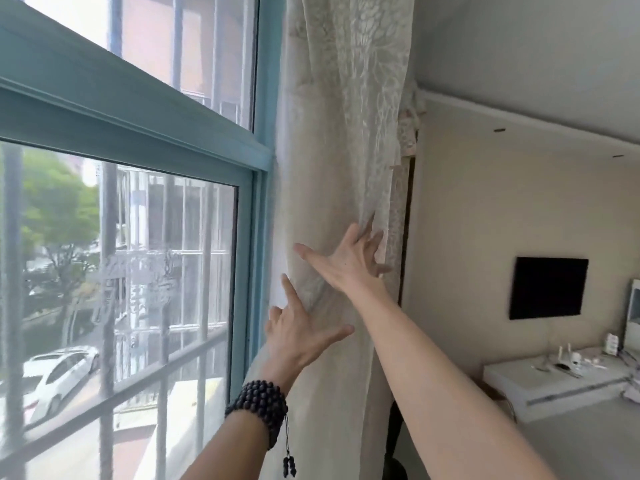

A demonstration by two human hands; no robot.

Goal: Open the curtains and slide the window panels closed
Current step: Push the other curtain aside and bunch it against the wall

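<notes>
**Mia:** Two bare arms reach out from the bottom, and the left one has a dark bead bracelet (258,408) on the wrist.

**Ben:** What is the left hand (300,336) doing?

**Mia:** Its fingers are straight and spread. One finger points up along the curtain (341,140), and the hand lies flat on the cloth. It is not grabbing anything.

**Ben:** And the right hand (349,259)?

**Mia:** That one is higher up. Its fingers are spread wide too, and the fingertips press into the folds of the cloth. It is open and pushing, not gripping.

**Ben:** Where is the curtain?

**Mia:** It is bunched up in a tall pile at the right side of the window (138,271), right beside the blue-green frame (266,81). It is pale and see-through, with a leafy pattern. The glass is not covered.

**Ben:** What can you see through the glass?

**Mia:** Metal bars (107,306), a green tree (55,209), some buildings, and a white car (59,372) down on the street.

**Ben:** What is in the room?

**Mia:** A black screen (548,288) hangs on the wall to the right. Below it is a white surface (554,382) with little things on it. They are too small to tell apart.
</notes>
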